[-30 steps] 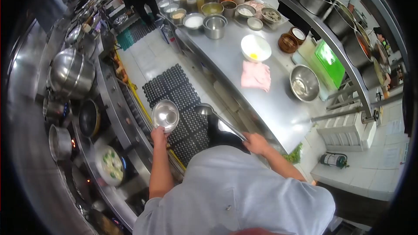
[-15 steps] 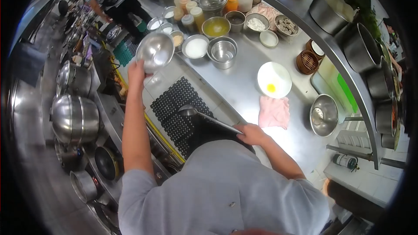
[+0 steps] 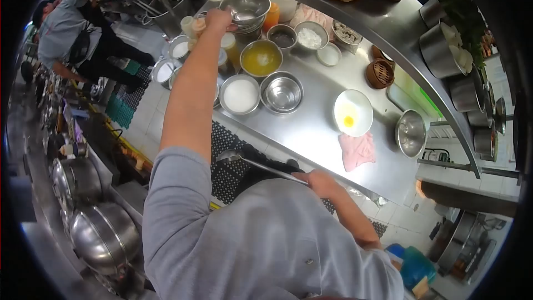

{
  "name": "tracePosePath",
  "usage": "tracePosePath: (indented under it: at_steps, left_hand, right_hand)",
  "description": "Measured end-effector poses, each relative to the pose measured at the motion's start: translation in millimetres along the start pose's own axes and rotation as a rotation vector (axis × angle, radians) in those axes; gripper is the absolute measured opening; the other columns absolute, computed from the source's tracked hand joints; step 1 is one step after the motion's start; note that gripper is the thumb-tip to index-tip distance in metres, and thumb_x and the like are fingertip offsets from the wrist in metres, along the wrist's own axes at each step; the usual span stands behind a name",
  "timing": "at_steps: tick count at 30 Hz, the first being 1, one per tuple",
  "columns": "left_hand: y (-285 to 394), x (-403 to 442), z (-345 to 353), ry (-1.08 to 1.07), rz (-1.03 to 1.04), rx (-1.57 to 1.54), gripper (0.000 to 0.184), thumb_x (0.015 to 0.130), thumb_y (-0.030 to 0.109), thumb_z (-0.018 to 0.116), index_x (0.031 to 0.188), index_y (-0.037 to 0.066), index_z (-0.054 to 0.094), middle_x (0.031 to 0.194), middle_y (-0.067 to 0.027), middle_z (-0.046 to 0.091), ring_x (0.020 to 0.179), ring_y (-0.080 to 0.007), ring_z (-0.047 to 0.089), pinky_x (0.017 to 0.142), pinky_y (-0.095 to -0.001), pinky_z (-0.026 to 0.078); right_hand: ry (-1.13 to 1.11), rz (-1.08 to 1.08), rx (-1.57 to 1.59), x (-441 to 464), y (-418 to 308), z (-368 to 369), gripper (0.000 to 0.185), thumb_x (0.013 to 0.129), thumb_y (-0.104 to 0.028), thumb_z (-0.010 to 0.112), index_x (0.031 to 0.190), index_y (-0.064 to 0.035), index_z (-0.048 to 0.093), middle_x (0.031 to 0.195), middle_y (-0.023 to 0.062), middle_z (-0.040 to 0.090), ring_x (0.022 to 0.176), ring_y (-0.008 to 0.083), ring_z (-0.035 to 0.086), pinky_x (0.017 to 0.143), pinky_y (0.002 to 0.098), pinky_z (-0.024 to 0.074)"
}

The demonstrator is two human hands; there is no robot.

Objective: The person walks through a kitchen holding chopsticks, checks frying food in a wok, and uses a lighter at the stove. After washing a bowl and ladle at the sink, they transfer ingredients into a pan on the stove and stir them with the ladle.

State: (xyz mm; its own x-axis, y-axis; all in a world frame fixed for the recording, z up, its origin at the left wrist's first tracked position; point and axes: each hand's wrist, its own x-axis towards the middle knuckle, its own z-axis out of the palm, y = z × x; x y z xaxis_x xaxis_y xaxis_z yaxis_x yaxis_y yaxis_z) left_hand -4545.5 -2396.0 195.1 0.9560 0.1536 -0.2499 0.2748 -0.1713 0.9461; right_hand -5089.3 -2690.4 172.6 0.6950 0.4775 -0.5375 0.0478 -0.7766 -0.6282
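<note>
My left hand (image 3: 219,20) reaches to the back of the counter, its fingers on the rim of a shiny metal bowl (image 3: 247,4). That bowl is over a stack of similar bowls (image 3: 250,29); whether it rests on them I cannot tell. Close to my body, my right hand (image 3: 319,182) grips the handle of a metal ladle (image 3: 229,156), whose head hangs over the floor mat. Ahead of my right hand on the counter are a pink cloth (image 3: 357,151) and a white bowl (image 3: 353,112) holding egg yolk.
A bowl of white granules (image 3: 239,94), a metal bowl (image 3: 282,92) and a bowl of yellow liquid (image 3: 261,58) line the counter (image 3: 311,116). Another metal bowl (image 3: 411,133) stands right. A raised shelf (image 3: 388,19) crosses above. At left, a person (image 3: 72,36) stands by the stoves.
My left hand has carried the metal bowl from over the aisle to the bowl stack at the counter's back. My right hand still holds the ladle. The view has turned slightly.
</note>
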Motion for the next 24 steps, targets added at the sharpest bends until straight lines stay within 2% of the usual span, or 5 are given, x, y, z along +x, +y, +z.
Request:
tracePosePath:
  at_steps: [7, 10, 13, 18, 24]
  left_hand:
    - [-7.0, 5.8, -7.8, 0.139, 0.202, 0.575, 0.077, 0.1, 0.057, 0.067, 0.122, -0.017, 0.065, 0.075, -0.0155, 0.078, 0.065, -0.0257, 0.078, 0.069, -0.0356, 0.063]
    - [5.1, -18.0, -36.2, 0.133, 0.412, 0.72, 0.074, 0.097, 0.065, 0.064, 0.06, 0.001, 0.074, 0.056, -0.0089, 0.07, 0.067, -0.0251, 0.078, 0.077, -0.036, 0.062]
    - [-1.1, -67.1, -66.0, 0.141, 0.419, 0.467, 0.06, 0.096, 0.052, 0.073, 0.105, -0.008, 0.076, 0.075, -0.0144, 0.077, 0.062, -0.0231, 0.076, 0.068, -0.035, 0.061]
    - [-49.8, -262.1, -132.4, 0.033, 0.302, 0.278, 0.033, 0.1, 0.027, 0.073, 0.114, -0.003, 0.072, 0.066, -0.0028, 0.063, 0.049, -0.0108, 0.058, 0.046, -0.0266, 0.044]
    - [-215.2, -505.8, -158.0, 0.148, -0.058, 0.379, 0.039, 0.085, 0.007, 0.075, 0.124, 0.002, 0.07, 0.09, -0.0037, 0.066, 0.077, -0.0134, 0.063, 0.068, -0.0292, 0.052]
  right_hand:
    - [0.135, 0.073, 0.043, 3.0, -3.9, 21.5, 0.063, 0.086, -0.03, 0.072, 0.146, -0.0125, 0.064, 0.099, 0.0283, 0.073, 0.092, 0.0482, 0.069, 0.084, 0.0536, 0.0538]
    - [0.144, 0.063, 0.038, 14.1, 6.9, 23.7, 0.061, 0.087, -0.03, 0.072, 0.146, -0.0125, 0.065, 0.093, 0.0275, 0.072, 0.09, 0.0465, 0.069, 0.083, 0.054, 0.0536]
    - [0.171, -0.029, 0.094, 26.6, 22.7, 24.1, 0.057, 0.089, -0.029, 0.072, 0.143, -0.0119, 0.066, 0.092, 0.0262, 0.073, 0.089, 0.0448, 0.07, 0.082, 0.0535, 0.0541]
    - [0.129, -0.199, 0.031, 34.5, 31.2, 8.2, 0.055, 0.091, -0.028, 0.071, 0.141, -0.0086, 0.066, 0.096, 0.0248, 0.075, 0.094, 0.0447, 0.071, 0.087, 0.0514, 0.0553]
    - [-0.055, -0.38, -0.052, 48.6, 69.6, 7.3, 0.056, 0.092, -0.027, 0.072, 0.142, -0.0012, 0.063, 0.094, 0.0243, 0.075, 0.093, 0.045, 0.071, 0.09, 0.0524, 0.0544]
